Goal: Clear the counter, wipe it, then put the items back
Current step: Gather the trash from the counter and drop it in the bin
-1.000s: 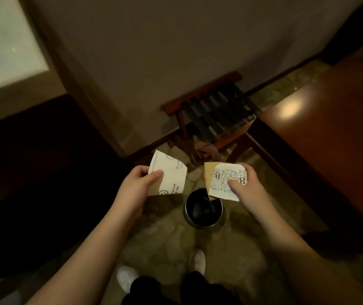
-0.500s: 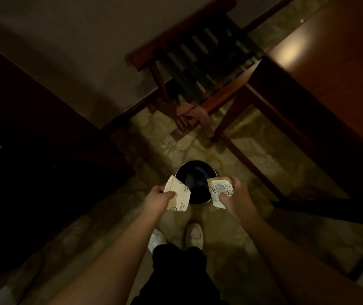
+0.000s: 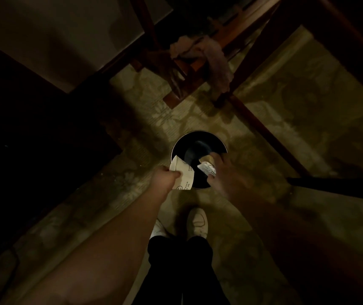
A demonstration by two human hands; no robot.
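A round metal waste bin (image 3: pixel 198 134) with a dark inside stands on the patterned carpet just ahead of my feet. My left hand (image 3: pixel 165 179) pinches a white paper cup (image 3: pixel 181 176) and holds it tilted over the bin's near left rim. My right hand (image 3: pixel 229 179) is blurred over the near right rim, and its fingers look spread. A printed paper cup (image 3: pixel 207 169) sits at its fingertips above the bin's opening; I cannot see a grip on it.
A wooden luggage rack (image 3: pixel 189 69) with a pinkish cloth (image 3: pixel 215 60) hanging from it stands beyond the bin. A dark wooden desk frame (image 3: pixel 264 128) runs along the right. Dark furniture (image 3: pixel 33 128) fills the left. My white shoes (image 3: pixel 197 221) are near the bin.
Both hands have moved down and inward over the bin. My right hand's fingers have spread away from the printed cup, while my left hand still holds the white cup.
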